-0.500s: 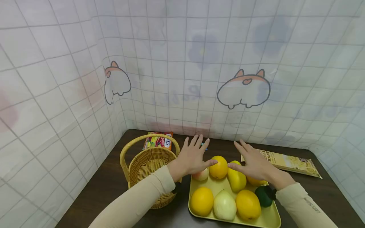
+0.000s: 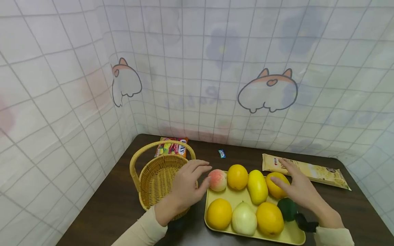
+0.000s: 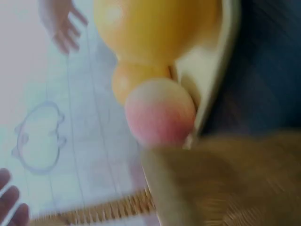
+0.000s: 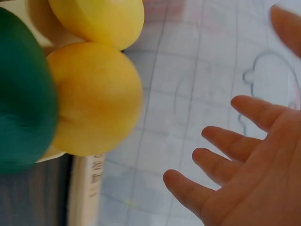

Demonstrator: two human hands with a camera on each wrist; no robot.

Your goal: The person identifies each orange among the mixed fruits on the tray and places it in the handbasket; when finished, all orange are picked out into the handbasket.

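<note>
My left hand is over the right side of a wicker basket, its fingers relaxed and holding nothing. A pink and cream peach lies just right of its fingertips. Above the right end of a yellow tray hovers my right hand, palm empty and fingers spread in the right wrist view. An orange and a dark green fruit lie beside it. The tray also bears a yellow mango, a pale green pear-like fruit and several more orange fruits.
Behind the basket's tall handle lies a colourful snack packet. A small blue wrapped piece is at the back of the dark table. At the back right lies a long cream packet. Patterned cloth hangs behind.
My hands have moved apart: the left has come back and left towards the basket, the right has shifted right. The peach and the small blue piece now show fully.
</note>
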